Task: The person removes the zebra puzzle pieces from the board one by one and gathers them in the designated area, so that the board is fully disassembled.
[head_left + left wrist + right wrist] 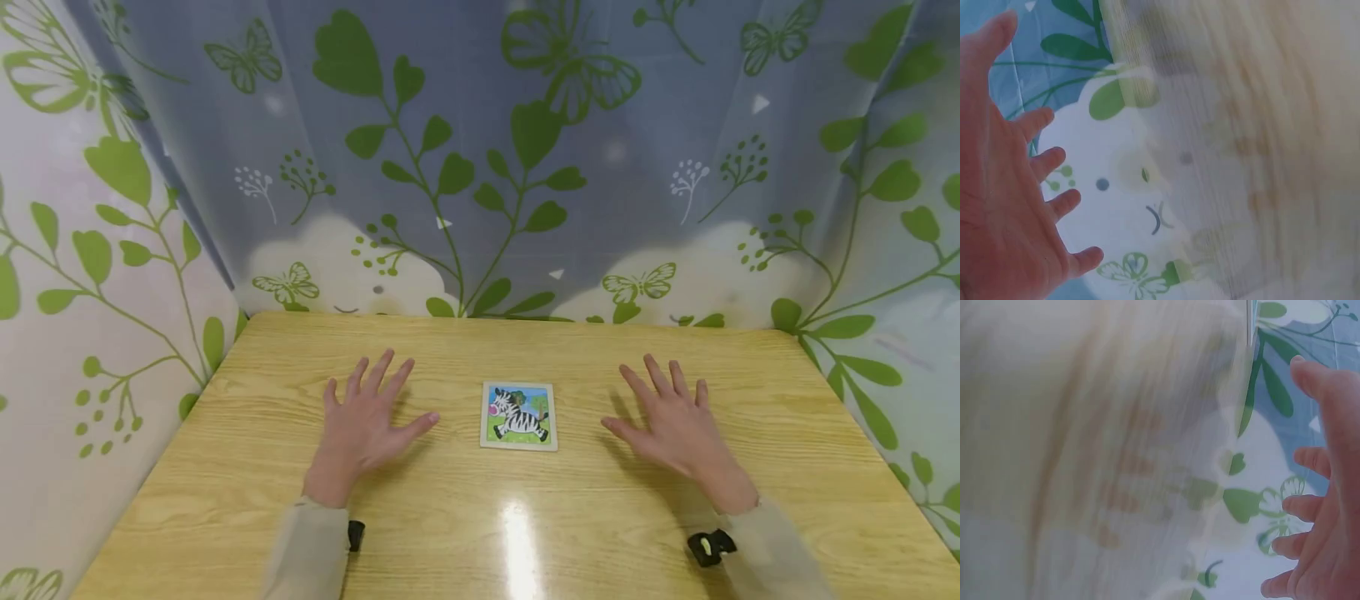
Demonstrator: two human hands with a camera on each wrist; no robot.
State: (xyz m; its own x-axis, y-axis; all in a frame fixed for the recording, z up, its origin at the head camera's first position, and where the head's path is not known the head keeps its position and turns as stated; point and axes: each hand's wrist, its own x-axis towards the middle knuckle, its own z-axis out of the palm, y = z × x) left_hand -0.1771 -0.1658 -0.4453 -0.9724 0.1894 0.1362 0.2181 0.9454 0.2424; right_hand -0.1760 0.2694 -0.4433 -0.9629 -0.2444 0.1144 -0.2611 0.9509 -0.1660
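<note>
A square zebra picture puzzle in a pale wooden frame [519, 417] lies flat on the table between the two hands. To its left, my left hand [365, 429] is spread with fingers straight, apart from the puzzle and holding nothing. On the other side, my right hand [675, 429] is spread the same way, also with nothing in it. The left wrist view shows the left palm [1010, 206] and fingertips, while the right wrist view has the right hand [1329, 506] at its edge. Neither wrist view shows the puzzle.
The wood-grain table [435, 517] reflects a bright light near its front. Behind it hangs a curtain [465, 167] printed with leaves and butterflies, and similar cloth [97, 250] stands along the left and right sides. A dark strap [711, 547] sits at the right wrist.
</note>
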